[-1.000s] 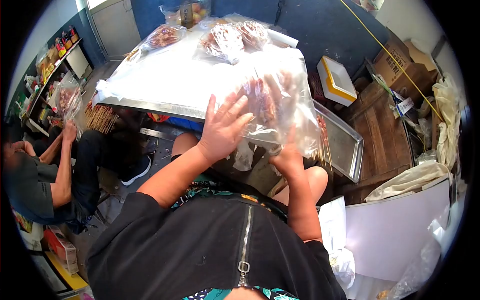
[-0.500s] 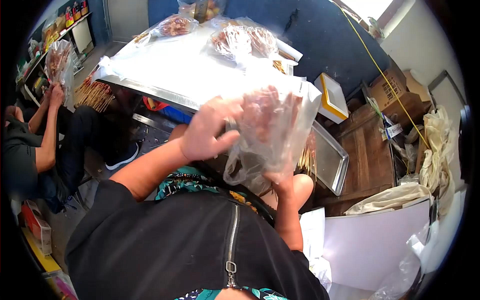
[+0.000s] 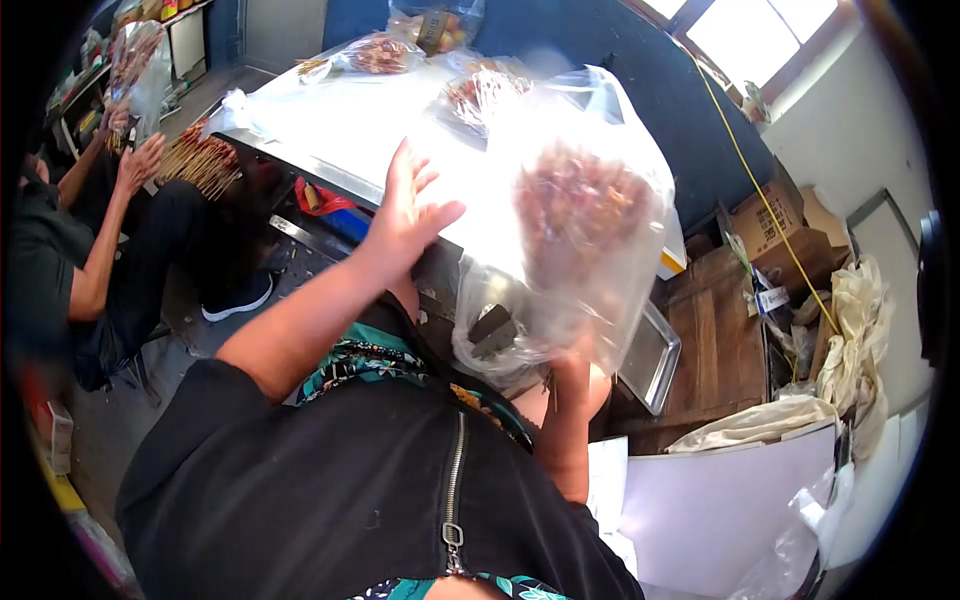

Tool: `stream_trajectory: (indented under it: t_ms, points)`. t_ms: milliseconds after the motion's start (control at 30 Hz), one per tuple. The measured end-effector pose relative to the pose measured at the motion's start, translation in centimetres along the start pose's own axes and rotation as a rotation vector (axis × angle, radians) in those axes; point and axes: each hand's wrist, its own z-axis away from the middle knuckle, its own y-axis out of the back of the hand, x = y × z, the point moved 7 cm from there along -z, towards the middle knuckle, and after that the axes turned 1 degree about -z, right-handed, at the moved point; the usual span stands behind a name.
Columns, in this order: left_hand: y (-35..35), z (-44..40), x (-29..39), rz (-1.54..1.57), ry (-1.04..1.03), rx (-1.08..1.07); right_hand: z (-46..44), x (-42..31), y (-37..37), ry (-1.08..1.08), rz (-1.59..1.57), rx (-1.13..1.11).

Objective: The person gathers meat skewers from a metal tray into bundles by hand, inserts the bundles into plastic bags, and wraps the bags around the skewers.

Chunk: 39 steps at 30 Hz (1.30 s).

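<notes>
A bundle of meat skewers [image 3: 580, 205] stands upright inside a clear plastic bag [image 3: 500, 300], the meat end uppermost. My right hand [image 3: 571, 358] is closed around the lower end of the bundle; the bag's open edge hangs loose beside it, and my fingers are partly hidden by plastic. To the left of the bag, my left hand [image 3: 415, 210] is raised with its fingers apart, holding nothing. Behind both hands lies the white-covered table [image 3: 330, 120], with bagged skewers [image 3: 485, 95] and another bagged bundle [image 3: 380, 52] towards its back.
At the left, a seated co-worker [image 3: 100, 230] handles another bagged bundle [image 3: 135, 60]; loose skewers [image 3: 200, 165] lie at the table's left corner. On the right are a metal tray [image 3: 650, 360], a brown wooden surface [image 3: 715, 330], cardboard boxes [image 3: 785, 225] and cloth [image 3: 860, 330].
My left hand has come away from the bag, moving left with fingers spread. The bagged bundle now stands further right, its plastic spread wider. The co-worker's nearer hand has opened away from their bundle.
</notes>
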Motion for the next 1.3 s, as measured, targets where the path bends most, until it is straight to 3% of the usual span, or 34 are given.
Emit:
stream_trajectory:
  t_ms: [100, 167, 333, 433, 567, 633, 733, 767, 833, 867, 967, 1033, 1133, 1200, 1300]
  points:
    - [0.6, -3.6, 2.2, -0.134, -0.127, 0.027, 0.6, -0.6, 0.1, 0.001, -0.087, 0.002]
    - [-1.5, -5.2, 2.3, -0.272, 0.086, -0.157, 0.9, -0.6, 0.3, -0.007, -0.133, 0.008]
    - [-4.0, -8.2, 3.8, -0.305, -0.034, -0.151, 1.5, -0.3, 0.8, -0.028, -0.24, 0.027]
    - [-4.7, -9.3, 3.1, -0.354, 0.027, -0.196, 1.9, -0.2, 1.1, -0.04, -0.307, 0.031]
    - [-2.3, -10.6, 4.3, -0.053, -0.164, 0.056, 2.0, -0.2, 0.9, -0.043, -0.357, 0.013]
    - [-1.8, -8.9, 5.5, -0.178, -0.168, 0.054, 1.6, 0.0, 1.0, -0.042, -0.359, 0.008]
    - [-3.4, -5.6, 4.6, -0.296, -0.252, -0.224, 1.1, 0.4, 1.2, -0.051, -0.371, 0.0]
    - [-3.2, -3.9, 4.2, -0.296, -0.244, -0.225, 1.0, 0.5, 1.4, -0.058, -0.379, -0.005]
    - [-2.6, -0.9, 3.1, 0.083, -0.119, -0.287, 1.1, 0.9, 1.5, -0.074, -0.411, -0.011]
    - [-1.6, -0.1, 2.1, 0.083, -0.115, -0.29, 1.2, 0.9, 1.6, -0.082, -0.432, -0.015]
    - [0.9, 1.5, -3.8, -0.492, -0.1, -0.362, 1.6, 0.8, 1.4, -0.106, -0.517, -0.026]
    - [0.2, 1.5, -7.7, -0.399, 0.079, -0.329, 2.1, 0.3, 0.7, -0.109, -0.641, -0.041]
    - [-3.8, -1.0, -9.4, -0.476, -0.004, -0.383, 2.9, -1.0, -0.8, -0.152, -0.857, -0.142]
    - [-6.9, -2.5, -9.7, -0.089, 0.28, -0.505, 3.4, -1.0, -0.9, -0.158, -0.872, -0.136]
    - [-6.4, -1.0, -9.1, 0.107, 0.288, -0.332, 3.4, -0.5, -0.4, -0.134, -0.74, -0.071]
